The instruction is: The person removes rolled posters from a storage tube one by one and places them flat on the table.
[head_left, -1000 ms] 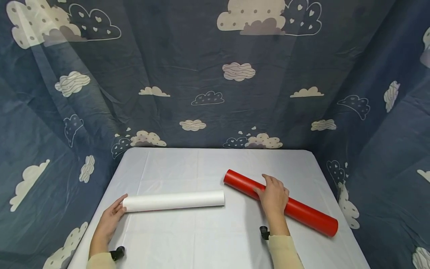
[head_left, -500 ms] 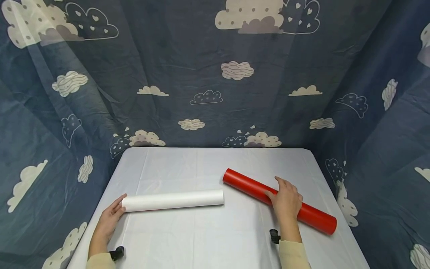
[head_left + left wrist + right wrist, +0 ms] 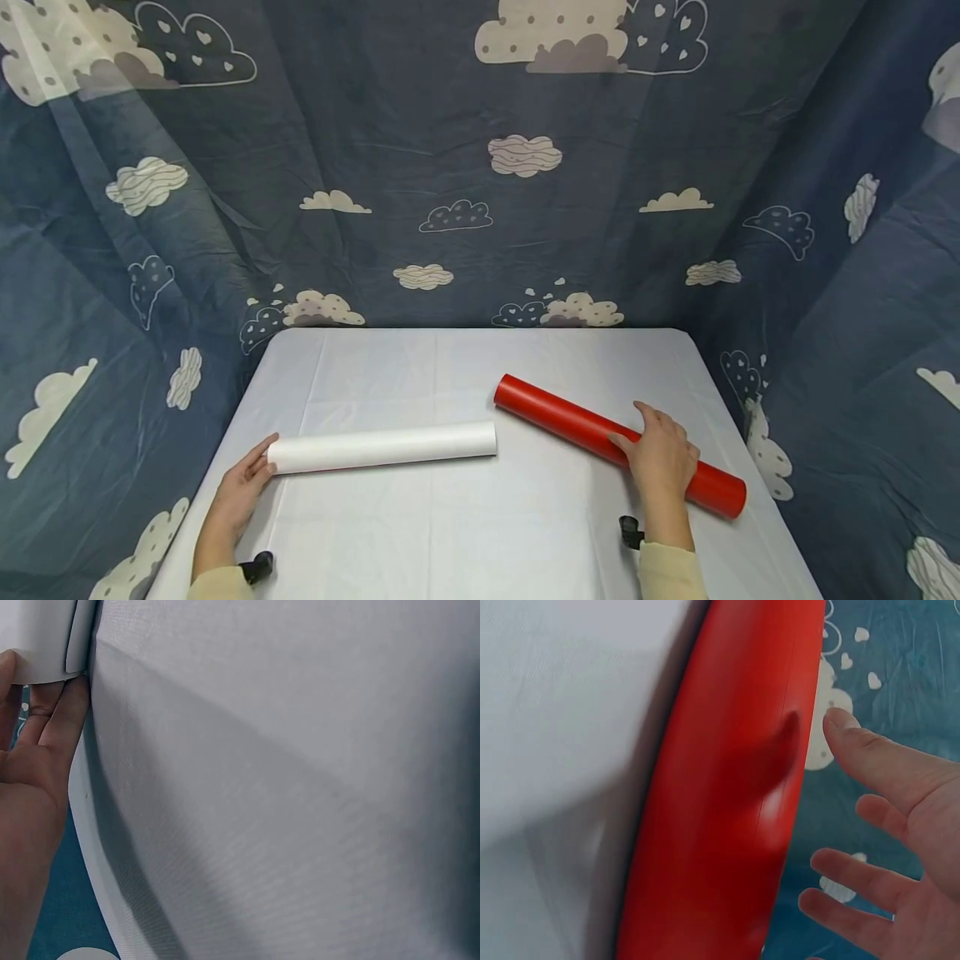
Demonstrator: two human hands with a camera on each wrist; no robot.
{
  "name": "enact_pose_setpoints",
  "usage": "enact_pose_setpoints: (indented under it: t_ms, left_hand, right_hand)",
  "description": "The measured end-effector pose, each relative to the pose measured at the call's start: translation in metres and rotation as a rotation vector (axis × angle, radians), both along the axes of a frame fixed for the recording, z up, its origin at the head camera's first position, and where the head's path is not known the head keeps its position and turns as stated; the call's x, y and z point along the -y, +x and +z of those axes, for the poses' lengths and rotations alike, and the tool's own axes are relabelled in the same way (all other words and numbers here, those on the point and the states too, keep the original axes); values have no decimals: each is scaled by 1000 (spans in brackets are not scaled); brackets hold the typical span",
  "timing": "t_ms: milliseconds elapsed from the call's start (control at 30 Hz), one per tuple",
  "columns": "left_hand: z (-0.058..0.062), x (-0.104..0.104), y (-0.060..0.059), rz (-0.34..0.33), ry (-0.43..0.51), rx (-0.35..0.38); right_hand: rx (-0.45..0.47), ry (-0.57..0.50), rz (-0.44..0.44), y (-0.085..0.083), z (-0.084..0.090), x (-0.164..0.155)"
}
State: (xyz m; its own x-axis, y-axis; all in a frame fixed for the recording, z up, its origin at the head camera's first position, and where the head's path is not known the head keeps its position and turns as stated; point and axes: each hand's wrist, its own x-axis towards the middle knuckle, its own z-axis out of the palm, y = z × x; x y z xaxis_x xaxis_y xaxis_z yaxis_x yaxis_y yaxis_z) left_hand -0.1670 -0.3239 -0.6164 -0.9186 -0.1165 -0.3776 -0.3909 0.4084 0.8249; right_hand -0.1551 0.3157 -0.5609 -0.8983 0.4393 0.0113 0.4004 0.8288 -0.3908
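Sheet roll [image 3: 382, 448] in white lies on the desk [image 3: 435, 533], left of a slanted red roll [image 3: 555, 412]. Left hand [image 3: 234, 500]: fingers touch the white end; pinching cannot be told. Right hand [image 3: 663, 458]: fingers spread over red. Both probably light, dentable; grip gently mid-length.
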Motion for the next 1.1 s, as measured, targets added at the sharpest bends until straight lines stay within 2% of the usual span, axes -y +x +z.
enact_pose_setpoints:
  t_ms: [400,667,1100]
  left_hand:
    - [1,-1,-1,29,9,7]
    - [-2,-2,-1,42,-2,3]
    - [0,-4,0,56,-10,5]
  right_hand:
    - [94,-10,-61,11,-5,-23]
    - [138,-9,-72,19,-6,-38]
    - [198,19,-103,35,-11,-62]
